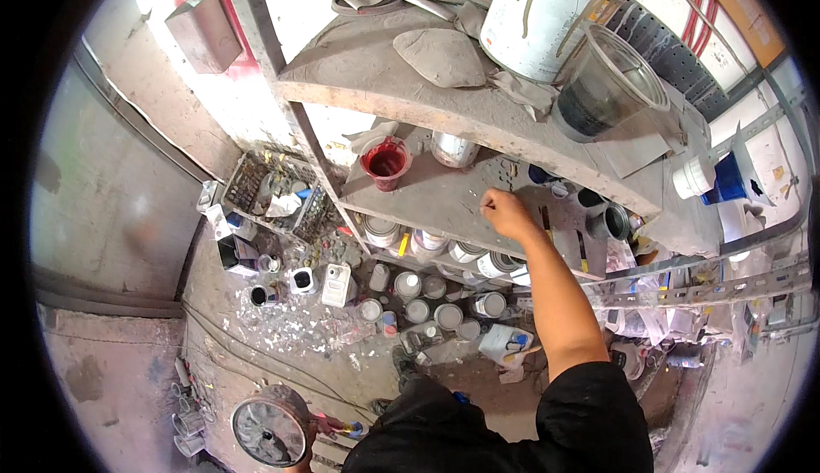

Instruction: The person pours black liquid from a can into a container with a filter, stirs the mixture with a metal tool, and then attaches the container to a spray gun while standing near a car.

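1. The left hand [311, 447] grips a round can [270, 426] at the near left; it holds the can by the side, probably to leave its round face free.
2. The right hand [506, 214] is above the middle shelf [418, 199], fingers curled together. Whether they pinch something small, I cannot tell.
3. To its left, a red cup [386, 164] stands upright on this shelf, perhaps because the level board prevents spilling.
4. On the upper shelf [342, 58], a clear cup [598, 88] stands just beside a large white can [534, 24], seemingly for easy reach.
5. Tins [447, 316] stand grouped on the floor, perhaps for storage.
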The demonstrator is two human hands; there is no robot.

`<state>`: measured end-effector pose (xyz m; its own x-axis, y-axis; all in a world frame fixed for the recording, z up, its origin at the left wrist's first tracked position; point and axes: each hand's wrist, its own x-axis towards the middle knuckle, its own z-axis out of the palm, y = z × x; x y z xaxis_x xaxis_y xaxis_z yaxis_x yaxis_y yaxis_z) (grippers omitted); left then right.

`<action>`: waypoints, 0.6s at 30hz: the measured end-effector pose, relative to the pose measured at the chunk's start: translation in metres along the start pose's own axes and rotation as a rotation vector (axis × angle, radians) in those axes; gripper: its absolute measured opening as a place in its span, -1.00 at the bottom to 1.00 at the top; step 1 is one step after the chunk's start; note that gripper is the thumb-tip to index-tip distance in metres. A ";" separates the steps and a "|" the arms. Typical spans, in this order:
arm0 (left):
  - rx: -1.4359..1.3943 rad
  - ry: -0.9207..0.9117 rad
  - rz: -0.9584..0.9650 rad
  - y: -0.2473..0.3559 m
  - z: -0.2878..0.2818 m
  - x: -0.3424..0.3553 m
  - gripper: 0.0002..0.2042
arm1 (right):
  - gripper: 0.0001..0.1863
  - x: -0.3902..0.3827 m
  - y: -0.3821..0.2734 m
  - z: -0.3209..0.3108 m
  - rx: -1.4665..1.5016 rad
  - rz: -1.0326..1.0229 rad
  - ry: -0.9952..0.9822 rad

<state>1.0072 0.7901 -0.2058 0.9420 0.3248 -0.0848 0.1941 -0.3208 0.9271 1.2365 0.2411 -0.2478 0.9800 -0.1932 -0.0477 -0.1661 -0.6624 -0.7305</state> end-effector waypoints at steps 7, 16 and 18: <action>-0.012 0.008 0.005 0.003 0.000 0.001 -0.36 | -0.83 0.022 -0.036 0.020 -0.474 -0.044 -0.074; -0.044 0.034 -0.008 0.003 -0.005 -0.004 -0.32 | -0.74 0.044 -0.034 0.031 -0.581 0.027 -0.099; -0.061 0.015 0.000 0.000 0.001 -0.004 -0.32 | -0.73 0.058 -0.005 0.034 -0.613 0.032 -0.107</action>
<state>1.0041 0.7876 -0.2055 0.9379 0.3377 -0.0796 0.1762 -0.2662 0.9477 1.2977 0.2583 -0.2701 0.9737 -0.1677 -0.1543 -0.1977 -0.9585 -0.2055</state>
